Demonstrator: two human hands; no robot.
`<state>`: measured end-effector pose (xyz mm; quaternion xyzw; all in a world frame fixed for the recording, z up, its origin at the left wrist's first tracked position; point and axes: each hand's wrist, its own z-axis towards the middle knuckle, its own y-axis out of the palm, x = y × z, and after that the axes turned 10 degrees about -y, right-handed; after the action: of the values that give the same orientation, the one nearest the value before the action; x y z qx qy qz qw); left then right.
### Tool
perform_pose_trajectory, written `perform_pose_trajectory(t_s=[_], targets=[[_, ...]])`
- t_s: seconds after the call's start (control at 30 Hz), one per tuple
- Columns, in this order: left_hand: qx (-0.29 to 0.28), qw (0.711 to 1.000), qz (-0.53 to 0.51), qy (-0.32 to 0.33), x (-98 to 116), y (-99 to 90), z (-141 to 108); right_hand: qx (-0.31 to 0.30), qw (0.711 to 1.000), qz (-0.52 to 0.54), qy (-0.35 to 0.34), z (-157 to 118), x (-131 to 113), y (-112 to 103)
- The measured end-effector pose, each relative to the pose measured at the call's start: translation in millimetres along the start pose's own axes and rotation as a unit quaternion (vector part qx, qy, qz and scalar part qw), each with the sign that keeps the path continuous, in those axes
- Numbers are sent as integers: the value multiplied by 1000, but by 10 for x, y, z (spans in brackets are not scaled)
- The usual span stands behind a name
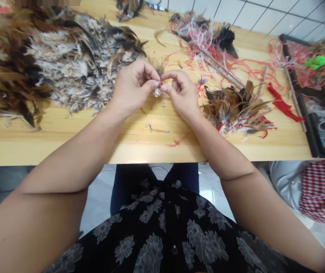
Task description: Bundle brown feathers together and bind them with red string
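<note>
Above the wooden table, my left hand [136,85] pinches a small bunch of feathers [159,68] between thumb and fingertips. Dark tips point away from me, and a pale fluffy end shows below the fingers. Close beside it, my right hand [183,91] has thumb and forefinger pinched at the same spot, with a bit of red there, perhaps string. What exactly the right fingertips grip is too small to make out. A large heap of brown, black and whitish feathers [74,64] lies left of my left hand. To the right of my right hand is a smaller brown feather pile [233,106].
Tangled pink and white plastic strings [199,38] lie at the back with thin sticks [222,70]. A red strip [284,102] rests near a black-framed tray [301,102] on the right. Red thread scraps [178,142] lie near the front edge. A white tiled wall [253,15] stands behind.
</note>
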<state>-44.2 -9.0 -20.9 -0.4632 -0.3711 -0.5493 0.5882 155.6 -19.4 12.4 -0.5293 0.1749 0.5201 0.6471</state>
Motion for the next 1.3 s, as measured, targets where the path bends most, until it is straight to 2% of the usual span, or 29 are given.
perform_pose_trajectory(t_s=[0.17,0.27,0.4,0.47,0.53,0.63,0.73,0.87,1.17,1.23,1.3], targets=[[-7,1000,-10,-12,26,58,-40,-29,996,-76,-40,-14,-56,-53],[-34,999,-12,-34,-17,79,-67,-52,991,-123,-24,-12,-99,-76],[-45,998,-33,-38,-161,43,-6,-66,983,-170,-14,3,-149,-106],[-47,996,-47,-51,-160,10,12,-72,976,-206,-3,11,-163,-139],[-34,996,-46,-74,-60,-11,-16,-83,960,-266,15,20,-181,-183],[1,993,-16,-114,200,-1,-115,-106,931,-348,41,34,-219,-240],[41,993,18,-111,402,48,-186,-140,907,-393,55,47,-250,-248],[92,990,60,-91,485,111,-197,-169,894,-414,37,52,-259,-220],[106,990,78,-58,489,142,-196,-158,904,-394,50,64,-170,-219],[109,990,75,-44,467,118,-189,-136,926,-349,51,81,-81,-210],[96,993,66,-15,439,85,-179,-107,960,-254,57,98,17,-186]])
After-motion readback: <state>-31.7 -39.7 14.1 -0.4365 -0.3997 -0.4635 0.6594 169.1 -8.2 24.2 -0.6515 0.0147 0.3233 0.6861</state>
